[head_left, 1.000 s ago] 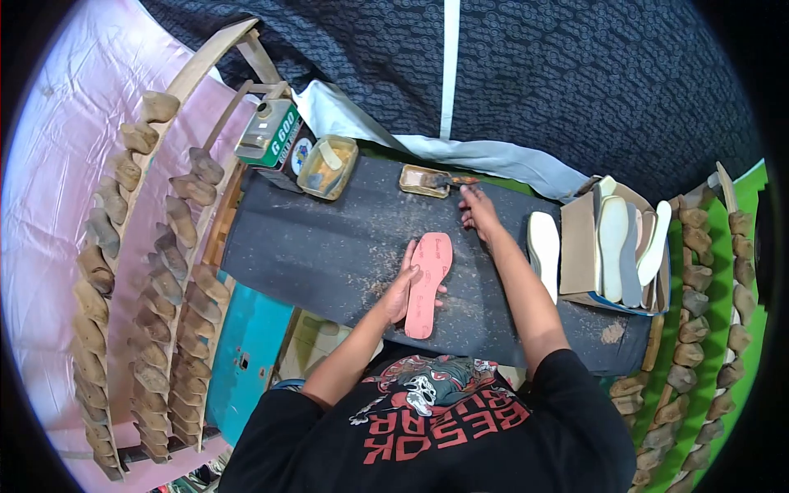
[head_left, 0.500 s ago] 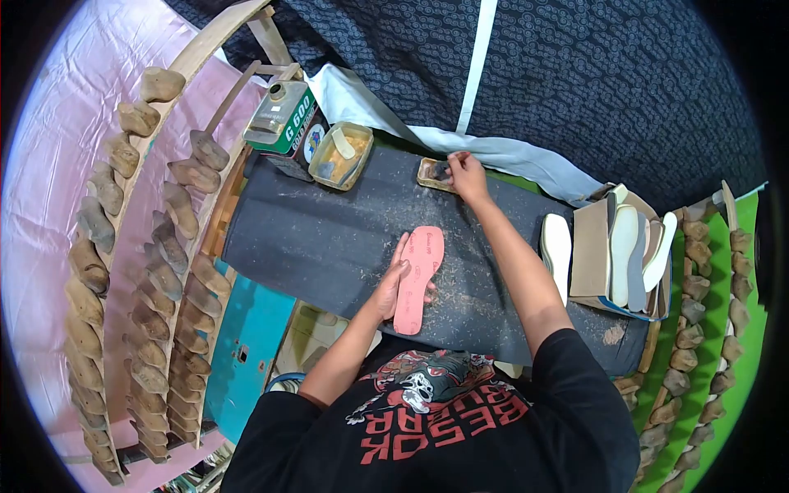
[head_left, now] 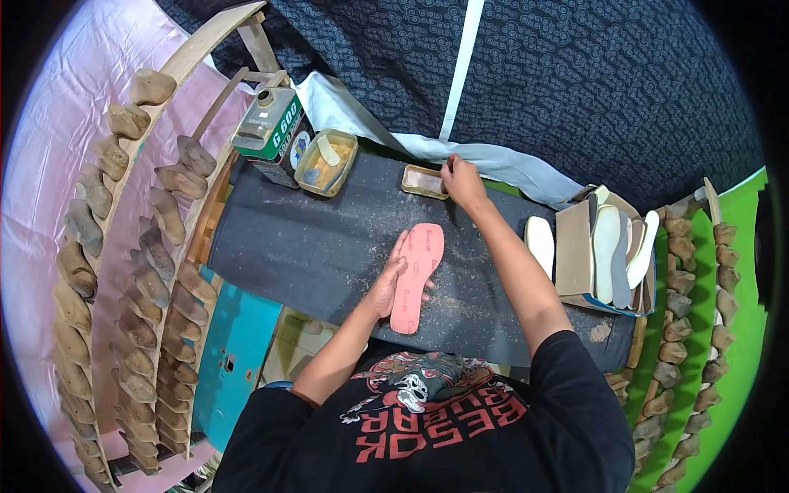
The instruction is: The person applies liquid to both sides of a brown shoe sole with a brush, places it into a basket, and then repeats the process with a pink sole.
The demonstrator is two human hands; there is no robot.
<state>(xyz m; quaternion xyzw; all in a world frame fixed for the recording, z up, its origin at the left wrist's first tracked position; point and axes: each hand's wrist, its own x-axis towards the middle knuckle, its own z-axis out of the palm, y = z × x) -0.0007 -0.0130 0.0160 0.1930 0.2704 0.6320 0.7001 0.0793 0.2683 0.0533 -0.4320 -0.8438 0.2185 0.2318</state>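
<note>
A flat pink shoe insole (head_left: 414, 278) lies lengthwise on the dark, dust-speckled workbench mat (head_left: 304, 246), just in front of the person. The left hand (head_left: 389, 283) lies open along the insole's left edge, fingers spread, apparently to keep it from sliding. Beyond the insole, at the mat's far edge, the right hand (head_left: 462, 182) is bunched at the small rectangular tin tray (head_left: 424, 181); I cannot tell what it pinches. A cardboard box of pale insoles (head_left: 608, 251) waits well to the insole's right.
</note>
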